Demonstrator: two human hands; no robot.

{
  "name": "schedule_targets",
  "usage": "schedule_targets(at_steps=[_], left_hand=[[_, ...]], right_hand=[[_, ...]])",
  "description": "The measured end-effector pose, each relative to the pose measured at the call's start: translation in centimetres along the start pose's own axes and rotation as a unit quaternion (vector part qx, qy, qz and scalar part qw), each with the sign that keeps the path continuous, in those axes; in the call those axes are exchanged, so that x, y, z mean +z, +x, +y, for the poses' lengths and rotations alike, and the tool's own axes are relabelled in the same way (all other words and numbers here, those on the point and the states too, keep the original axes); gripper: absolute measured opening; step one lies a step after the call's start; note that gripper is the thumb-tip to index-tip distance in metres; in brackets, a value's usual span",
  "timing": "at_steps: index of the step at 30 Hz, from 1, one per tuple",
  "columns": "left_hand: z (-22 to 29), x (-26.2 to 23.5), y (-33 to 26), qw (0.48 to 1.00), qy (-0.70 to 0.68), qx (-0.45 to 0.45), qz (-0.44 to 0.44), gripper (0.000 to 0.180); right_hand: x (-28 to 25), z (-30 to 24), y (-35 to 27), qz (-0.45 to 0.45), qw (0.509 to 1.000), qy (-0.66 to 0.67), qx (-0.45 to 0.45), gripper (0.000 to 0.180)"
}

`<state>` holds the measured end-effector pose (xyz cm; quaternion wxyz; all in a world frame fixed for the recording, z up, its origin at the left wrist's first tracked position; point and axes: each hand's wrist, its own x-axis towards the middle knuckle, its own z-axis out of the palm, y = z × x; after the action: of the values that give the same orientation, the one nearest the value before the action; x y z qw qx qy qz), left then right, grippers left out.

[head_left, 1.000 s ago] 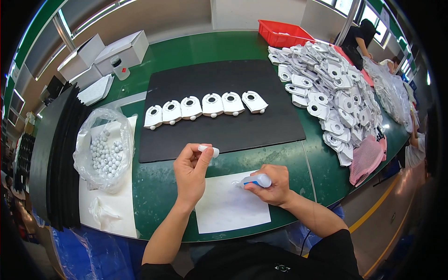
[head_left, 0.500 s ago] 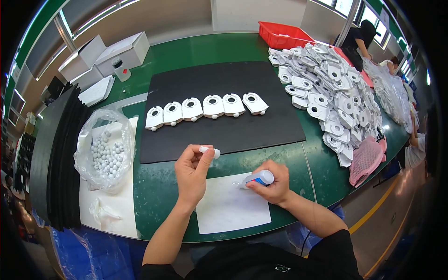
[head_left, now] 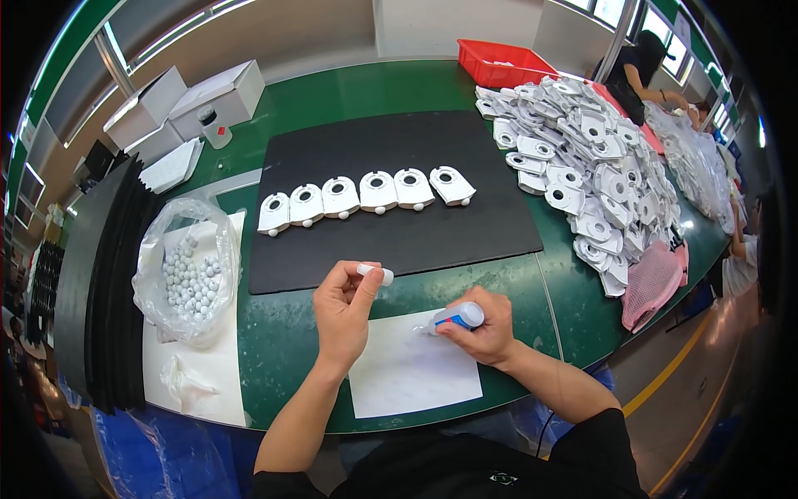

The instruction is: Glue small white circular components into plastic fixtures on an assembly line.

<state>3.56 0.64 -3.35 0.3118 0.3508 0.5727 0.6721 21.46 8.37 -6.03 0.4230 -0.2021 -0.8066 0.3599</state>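
Note:
My left hand (head_left: 343, 308) pinches a small white bottle cap (head_left: 384, 277) between thumb and fingers, just in front of the black mat (head_left: 399, 241). In my right hand (head_left: 490, 328) is a small white squeeze bottle (head_left: 455, 318) with a blue label, tilted so its narrow end points down at the white paper (head_left: 416, 382). A small shiny wet patch shows on the sheet by that end; whether the tip touches it I cannot tell. Several white plastic covers (head_left: 378, 191) with round holes stand in a row on the mat, a white ball at each lower edge.
Left of the mat, a clear plastic bag (head_left: 150, 283) holds many white balls (head_left: 193, 279), beside stacked black boards (head_left: 108, 291). A large heap of white covers (head_left: 598, 166) lies to the right, with a pink mesh cloth (head_left: 652, 283). A red bin (head_left: 503, 62) and a co-worker (head_left: 640, 71) are farther back.
Both hands keep almost the same place and grip. The view has shifted very slightly, and the co-worker's arm at the far right has moved.

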Motion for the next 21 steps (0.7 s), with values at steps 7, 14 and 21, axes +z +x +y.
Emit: schedule_targets(at_steps=[7,14,21], left_hand=[[0.01,0.03,-0.03,1.000,0.009,0.006,-0.002,0.014],[-0.33,0.02,0.02,1.000,0.002,0.012,-0.008,0.014],[-0.22,0.01,0.01,1.000,0.006,0.001,-0.010,0.014]], right_hand=[[0.03,-0.04,0.05,0.006,1.000,-0.010,-0.010,0.029],[-0.01,0.03,0.01,0.009,1.000,-0.013,-0.016,0.028],[-0.04,0.05,0.01,0.005,1.000,-0.010,-0.013,0.028]])
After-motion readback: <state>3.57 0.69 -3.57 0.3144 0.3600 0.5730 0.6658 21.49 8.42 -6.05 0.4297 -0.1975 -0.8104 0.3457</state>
